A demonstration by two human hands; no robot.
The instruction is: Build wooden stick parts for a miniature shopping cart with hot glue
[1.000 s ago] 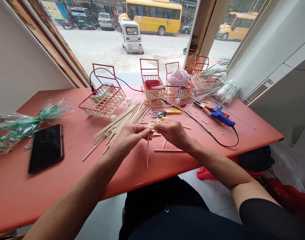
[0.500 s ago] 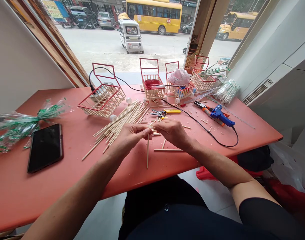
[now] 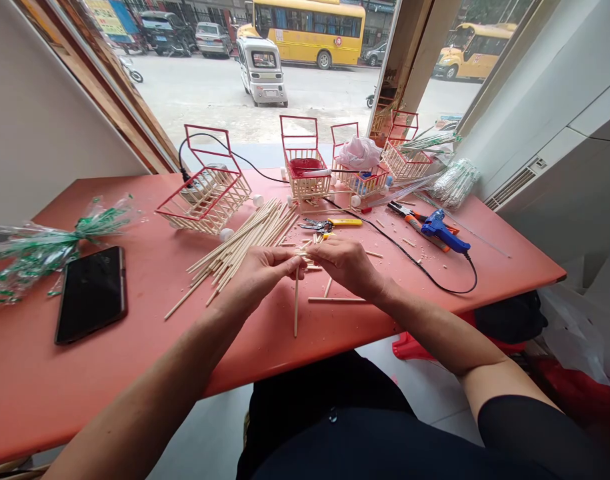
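My left hand (image 3: 259, 272) and my right hand (image 3: 345, 265) meet over the middle of the pink table (image 3: 135, 347), fingers pinched together on a small piece built of short wooden sticks (image 3: 305, 257). A long wooden stick (image 3: 295, 303) hangs down from between the fingertips toward me. Just beyond my left hand a pile of long sticks (image 3: 245, 240) lies fanned out. Two loose sticks (image 3: 335, 299) rest on the table under my right wrist.
Stick-built carts with red frames (image 3: 205, 190) (image 3: 302, 170) stand at the back by the window. A blue glue gun (image 3: 442, 230) with its black cord, pliers and yellow-handled cutters (image 3: 329, 225) lie right of centre. A black phone (image 3: 91, 293) and green-wrapped bundles (image 3: 39, 250) lie left.
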